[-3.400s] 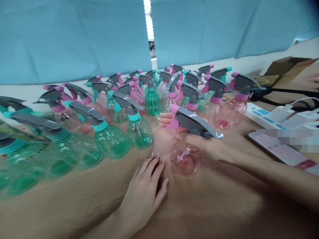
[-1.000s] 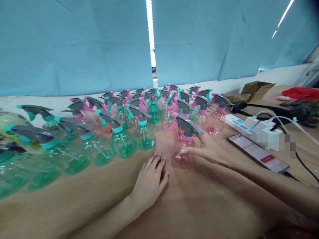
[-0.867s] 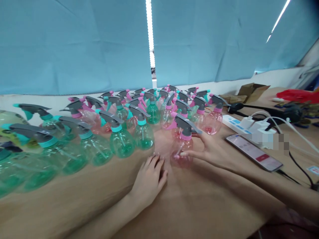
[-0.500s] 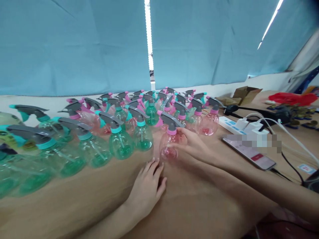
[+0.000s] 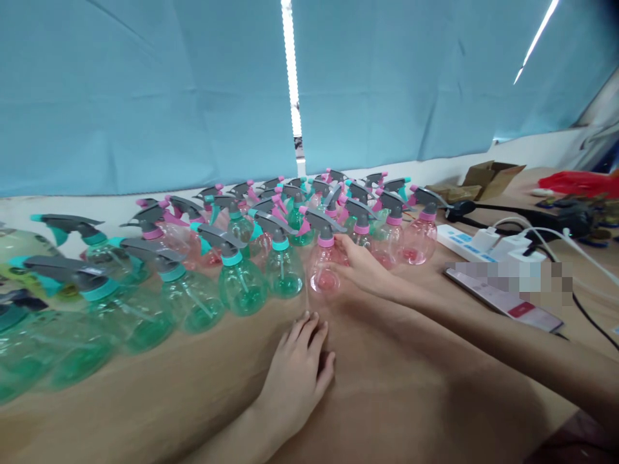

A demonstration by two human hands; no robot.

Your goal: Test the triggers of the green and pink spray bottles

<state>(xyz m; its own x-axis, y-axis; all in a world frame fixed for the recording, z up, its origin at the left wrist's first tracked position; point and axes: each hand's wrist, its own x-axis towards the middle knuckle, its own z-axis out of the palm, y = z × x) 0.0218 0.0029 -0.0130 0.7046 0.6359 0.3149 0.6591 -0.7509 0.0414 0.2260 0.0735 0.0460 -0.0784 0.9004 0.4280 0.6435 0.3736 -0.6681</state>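
A clear pink spray bottle (image 5: 323,265) with a grey trigger head and pink collar stands upright on the brown table (image 5: 193,380), right beside a green spray bottle (image 5: 284,267). My right hand (image 5: 362,266) reaches across and curls round the pink bottle's right side. My left hand (image 5: 298,374) lies flat on the table in front of the bottles, fingers stretched out, holding nothing.
Several pink and green spray bottles (image 5: 232,274) fill the table's left and back. A phone (image 5: 503,298), a white power strip (image 5: 476,243) with cables, a cardboard box (image 5: 491,173) and a red object (image 5: 580,182) sit at the right. Blue curtains (image 5: 145,90) hang behind.
My right hand has slid the pink bottle leftward and away from me, into line next to the green bottles. My left hand has stayed flat on the table.
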